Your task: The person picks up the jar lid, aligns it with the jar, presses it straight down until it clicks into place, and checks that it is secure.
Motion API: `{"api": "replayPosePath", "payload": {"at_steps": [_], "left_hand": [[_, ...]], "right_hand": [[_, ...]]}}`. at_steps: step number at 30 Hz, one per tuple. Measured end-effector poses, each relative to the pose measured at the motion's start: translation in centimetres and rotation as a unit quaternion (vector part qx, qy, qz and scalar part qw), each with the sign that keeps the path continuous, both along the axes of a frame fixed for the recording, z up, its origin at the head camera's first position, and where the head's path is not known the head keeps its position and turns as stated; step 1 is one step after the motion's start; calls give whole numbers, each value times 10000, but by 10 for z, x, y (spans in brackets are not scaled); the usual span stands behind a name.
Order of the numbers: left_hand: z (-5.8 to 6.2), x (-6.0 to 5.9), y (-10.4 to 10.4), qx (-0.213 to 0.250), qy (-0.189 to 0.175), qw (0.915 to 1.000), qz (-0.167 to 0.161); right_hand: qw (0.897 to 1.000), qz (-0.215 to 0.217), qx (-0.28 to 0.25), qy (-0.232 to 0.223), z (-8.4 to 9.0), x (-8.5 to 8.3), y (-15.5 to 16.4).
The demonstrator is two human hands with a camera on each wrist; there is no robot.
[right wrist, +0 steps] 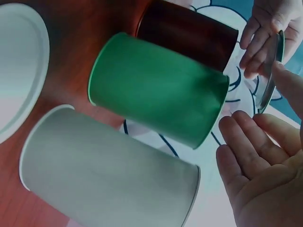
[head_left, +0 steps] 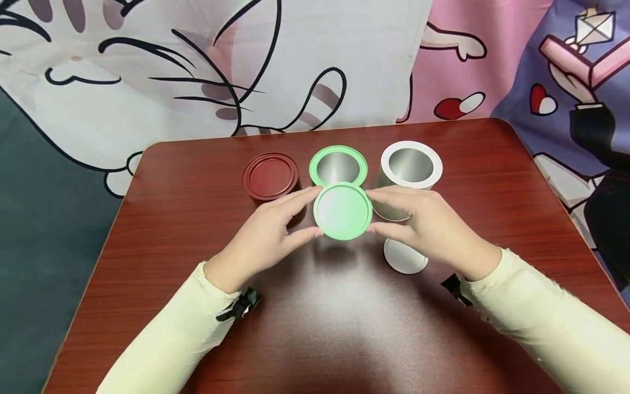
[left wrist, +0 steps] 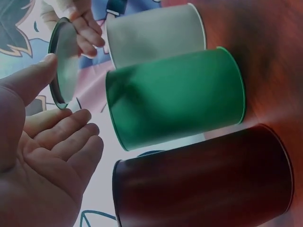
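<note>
Both hands hold a green lid flat above the table, just in front of the open green can. My left hand pinches its left rim between thumb and fingers. On the opposite rim my right hand pinches the same way. In the left wrist view the green lid stands edge-on between my thumb and fingers, with the green can beside it. The right wrist view shows the green lid thin and edge-on past the green can.
A dark red can with its lid on stands left of the green one. An open white can stands to the right, and its white lid lies flat under my right hand. The red-brown table stands against cartoon-print fabric.
</note>
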State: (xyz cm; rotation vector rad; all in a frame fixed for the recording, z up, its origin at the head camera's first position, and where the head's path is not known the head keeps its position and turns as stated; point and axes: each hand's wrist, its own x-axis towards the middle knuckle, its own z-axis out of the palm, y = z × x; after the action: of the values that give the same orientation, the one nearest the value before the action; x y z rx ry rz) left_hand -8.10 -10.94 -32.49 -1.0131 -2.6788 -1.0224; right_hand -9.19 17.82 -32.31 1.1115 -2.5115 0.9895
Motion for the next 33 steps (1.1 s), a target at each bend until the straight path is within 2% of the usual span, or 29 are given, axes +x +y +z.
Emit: {"api": "replayPosePath", "payload": {"at_steps": [6,13,16,25,33], "left_hand": [[3,-12,2,-200,-36,9998,51],[7,-22,2,-307,-181,9993,133],[8,-26,3,-360,-287,9988,163],[9,-36,2,-597,-379,9970,307],[10,-45,2,-726,-524,9952,399]], "right_hand": [[10000,-81,55,6,5,-12,3],[9982,-185,213,-534,7,-25,6],[9972,-208,329,-632,8,-30,6],[9973,-224,503,-493,9,-43,3],[9976,-189,449,-498,15,-51,0]]}}
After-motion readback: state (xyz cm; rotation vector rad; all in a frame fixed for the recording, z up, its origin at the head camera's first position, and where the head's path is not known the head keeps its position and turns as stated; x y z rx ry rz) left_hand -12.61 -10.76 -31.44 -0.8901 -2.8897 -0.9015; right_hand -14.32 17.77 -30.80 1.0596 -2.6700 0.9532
